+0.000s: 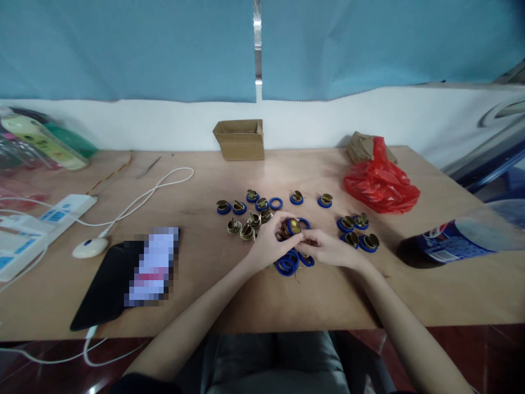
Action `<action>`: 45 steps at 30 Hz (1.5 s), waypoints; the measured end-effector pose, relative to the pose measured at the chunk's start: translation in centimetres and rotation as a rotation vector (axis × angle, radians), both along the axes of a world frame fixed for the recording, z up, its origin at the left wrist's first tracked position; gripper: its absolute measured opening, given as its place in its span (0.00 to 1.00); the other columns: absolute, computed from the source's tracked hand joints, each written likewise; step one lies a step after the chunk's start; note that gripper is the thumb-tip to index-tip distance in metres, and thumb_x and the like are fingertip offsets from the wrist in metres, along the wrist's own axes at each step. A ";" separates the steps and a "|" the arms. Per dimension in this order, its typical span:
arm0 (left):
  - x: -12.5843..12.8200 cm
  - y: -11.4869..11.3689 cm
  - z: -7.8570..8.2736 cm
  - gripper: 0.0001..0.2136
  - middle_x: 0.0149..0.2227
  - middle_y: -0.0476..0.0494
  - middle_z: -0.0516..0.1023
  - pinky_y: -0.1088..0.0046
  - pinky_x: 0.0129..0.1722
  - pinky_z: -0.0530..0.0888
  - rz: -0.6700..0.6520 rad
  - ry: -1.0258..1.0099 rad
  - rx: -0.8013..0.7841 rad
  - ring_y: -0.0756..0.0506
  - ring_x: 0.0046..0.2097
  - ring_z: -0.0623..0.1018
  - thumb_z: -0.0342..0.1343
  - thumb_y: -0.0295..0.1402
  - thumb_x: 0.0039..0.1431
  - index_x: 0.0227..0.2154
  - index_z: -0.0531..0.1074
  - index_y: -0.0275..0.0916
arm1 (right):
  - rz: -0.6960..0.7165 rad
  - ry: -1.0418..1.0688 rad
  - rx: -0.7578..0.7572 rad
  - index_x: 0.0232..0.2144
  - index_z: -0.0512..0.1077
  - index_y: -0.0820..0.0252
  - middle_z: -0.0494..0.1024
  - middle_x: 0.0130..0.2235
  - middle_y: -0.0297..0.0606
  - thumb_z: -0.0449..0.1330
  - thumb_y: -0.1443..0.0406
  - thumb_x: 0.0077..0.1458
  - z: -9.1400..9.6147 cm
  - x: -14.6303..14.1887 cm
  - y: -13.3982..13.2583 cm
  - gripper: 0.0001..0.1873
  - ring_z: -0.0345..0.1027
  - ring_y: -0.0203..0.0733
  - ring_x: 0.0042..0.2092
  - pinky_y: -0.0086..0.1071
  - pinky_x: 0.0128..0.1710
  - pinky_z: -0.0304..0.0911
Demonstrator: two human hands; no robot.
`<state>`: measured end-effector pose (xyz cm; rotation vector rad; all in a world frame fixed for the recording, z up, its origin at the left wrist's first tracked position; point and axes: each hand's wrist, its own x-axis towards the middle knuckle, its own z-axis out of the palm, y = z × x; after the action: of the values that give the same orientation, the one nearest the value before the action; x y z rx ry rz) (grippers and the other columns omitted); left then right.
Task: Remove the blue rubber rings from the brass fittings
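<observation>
Between my hands, above the middle of the table, is a small round brass piece with a blue ring (pixel 292 226). My left hand (pixel 270 243) grips it with thumb and fingers curled round it. The fingers of my right hand (pixel 328 249) are pinched together against its right edge. Loose blue rings (pixel 285 266) lie just below my hands. To the left stand several brass pieces with pale rims (pixel 247 232), partly hidden by my left hand. Behind and to the right are brass pieces seated in blue rings (pixel 368 242). One bare blue ring (pixel 276 203) lies behind my hands.
A phone with a lit screen (pixel 153 268), a white cable (pixel 151 191) and a power strip (pixel 61 219) lie left. An open cardboard box (pixel 241 145) stands at the back. Right are a red plastic bag (pixel 381 183) and a cola bottle lying down (pixel 455 241).
</observation>
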<state>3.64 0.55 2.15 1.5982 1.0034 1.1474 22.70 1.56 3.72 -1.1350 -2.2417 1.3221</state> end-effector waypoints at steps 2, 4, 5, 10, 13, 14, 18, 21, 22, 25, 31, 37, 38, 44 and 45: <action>0.0 0.0 0.0 0.16 0.47 0.41 0.79 0.63 0.50 0.76 0.002 0.003 0.000 0.42 0.48 0.80 0.64 0.30 0.55 0.47 0.69 0.41 | -0.005 -0.019 0.014 0.30 0.71 0.62 0.68 0.26 0.32 0.54 0.52 0.65 0.0 0.0 -0.1 0.20 0.56 0.34 0.27 0.28 0.27 0.55; 0.0 0.0 0.1 0.17 0.47 0.41 0.79 0.63 0.50 0.76 -0.002 0.008 -0.007 0.42 0.48 0.80 0.64 0.31 0.55 0.47 0.69 0.41 | -0.008 -0.034 0.026 0.30 0.71 0.61 0.68 0.26 0.31 0.53 0.52 0.65 0.0 0.0 -0.1 0.20 0.56 0.34 0.27 0.28 0.27 0.55; 0.0 0.0 0.1 0.16 0.47 0.41 0.79 0.63 0.50 0.76 -0.004 0.008 -0.010 0.42 0.48 0.80 0.64 0.31 0.55 0.47 0.69 0.41 | -0.008 -0.035 0.029 0.30 0.71 0.61 0.68 0.26 0.32 0.53 0.52 0.65 0.1 0.0 -0.1 0.20 0.56 0.34 0.27 0.28 0.26 0.55; 0.0 -0.1 0.2 0.16 0.47 0.41 0.79 0.63 0.50 0.76 -0.005 0.011 -0.014 0.42 0.48 0.80 0.63 0.31 0.56 0.47 0.70 0.40 | -0.005 -0.058 0.067 0.29 0.70 0.61 0.69 0.26 0.32 0.53 0.52 0.65 0.3 0.0 -0.2 0.20 0.58 0.34 0.27 0.28 0.26 0.54; 0.0 -0.1 0.2 0.16 0.47 0.41 0.79 0.63 0.50 0.76 -0.005 0.012 -0.013 0.42 0.48 0.80 0.63 0.30 0.55 0.47 0.70 0.40 | -0.007 -0.066 0.083 0.28 0.69 0.61 0.69 0.25 0.32 0.53 0.53 0.65 0.2 0.0 -0.2 0.20 0.58 0.34 0.27 0.28 0.27 0.54; 0.0 0.0 0.1 0.16 0.47 0.41 0.79 0.63 0.50 0.76 -0.005 0.010 -0.012 0.42 0.48 0.80 0.63 0.30 0.55 0.46 0.70 0.40 | -0.010 -0.065 0.078 0.29 0.69 0.61 0.69 0.26 0.32 0.53 0.53 0.65 0.1 0.0 -0.2 0.20 0.58 0.34 0.27 0.28 0.27 0.54; 0.0 0.0 0.0 0.17 0.47 0.41 0.79 0.63 0.50 0.76 -0.007 0.004 -0.003 0.42 0.48 0.80 0.64 0.31 0.55 0.47 0.69 0.41 | -0.016 -0.071 0.057 0.30 0.71 0.61 0.71 0.26 0.33 0.53 0.53 0.65 -0.1 0.0 -0.1 0.19 0.59 0.34 0.27 0.29 0.27 0.55; 0.0 0.0 0.1 0.16 0.46 0.41 0.79 0.63 0.49 0.76 -0.005 0.006 -0.007 0.42 0.47 0.80 0.64 0.31 0.55 0.46 0.70 0.41 | -0.015 -0.076 0.067 0.30 0.71 0.61 0.71 0.27 0.33 0.53 0.53 0.65 -0.1 0.0 -0.1 0.20 0.58 0.34 0.27 0.29 0.27 0.55; 0.0 0.0 0.2 0.16 0.46 0.41 0.79 0.63 0.49 0.76 -0.003 0.009 -0.009 0.42 0.47 0.80 0.63 0.31 0.55 0.46 0.70 0.41 | -0.015 -0.075 0.071 0.30 0.71 0.61 0.71 0.27 0.34 0.53 0.53 0.65 -0.1 0.0 -0.1 0.20 0.58 0.34 0.27 0.29 0.27 0.55; -0.1 0.0 0.4 0.16 0.46 0.42 0.79 0.64 0.48 0.76 0.000 0.019 -0.007 0.43 0.47 0.80 0.63 0.31 0.55 0.46 0.70 0.41 | -0.015 -0.067 0.081 0.29 0.71 0.61 0.70 0.26 0.33 0.53 0.52 0.65 -0.1 0.0 -0.1 0.20 0.58 0.35 0.27 0.29 0.26 0.54; -0.1 0.0 0.2 0.16 0.45 0.42 0.79 0.65 0.47 0.76 -0.009 0.032 0.002 0.43 0.47 0.80 0.63 0.31 0.55 0.46 0.69 0.41 | -0.010 -0.062 0.077 0.29 0.70 0.61 0.68 0.25 0.33 0.53 0.52 0.65 -0.1 0.0 -0.1 0.20 0.57 0.34 0.27 0.29 0.26 0.54; -0.1 0.0 0.2 0.16 0.47 0.42 0.79 0.65 0.49 0.76 -0.012 0.022 0.007 0.43 0.48 0.80 0.63 0.31 0.56 0.47 0.70 0.41 | -0.005 -0.057 0.067 0.28 0.69 0.61 0.67 0.25 0.32 0.52 0.52 0.65 0.1 -0.1 -0.1 0.20 0.57 0.34 0.27 0.28 0.26 0.54; -0.1 0.0 0.2 0.16 0.47 0.42 0.79 0.65 0.49 0.76 -0.014 0.023 0.005 0.43 0.48 0.80 0.63 0.31 0.56 0.47 0.70 0.41 | -0.007 -0.055 0.068 0.28 0.69 0.61 0.67 0.25 0.32 0.53 0.52 0.65 0.1 -0.1 -0.1 0.20 0.57 0.34 0.27 0.28 0.26 0.54; -0.1 0.0 0.0 0.16 0.47 0.41 0.79 0.64 0.50 0.76 -0.016 0.022 0.017 0.43 0.48 0.80 0.63 0.31 0.56 0.47 0.69 0.41 | -0.014 -0.037 0.054 0.29 0.71 0.61 0.68 0.25 0.32 0.54 0.53 0.64 0.0 -0.1 -0.1 0.20 0.56 0.34 0.27 0.28 0.26 0.55; -0.1 0.0 0.0 0.16 0.48 0.41 0.79 0.65 0.49 0.76 -0.017 0.022 0.017 0.43 0.48 0.80 0.63 0.31 0.56 0.47 0.69 0.41 | -0.017 -0.036 0.054 0.29 0.71 0.61 0.68 0.25 0.32 0.54 0.53 0.64 0.0 -0.1 -0.1 0.19 0.56 0.34 0.27 0.28 0.26 0.55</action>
<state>3.54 0.60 2.18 1.6332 0.9949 1.1322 22.62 1.46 3.72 -1.1651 -2.2734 1.2361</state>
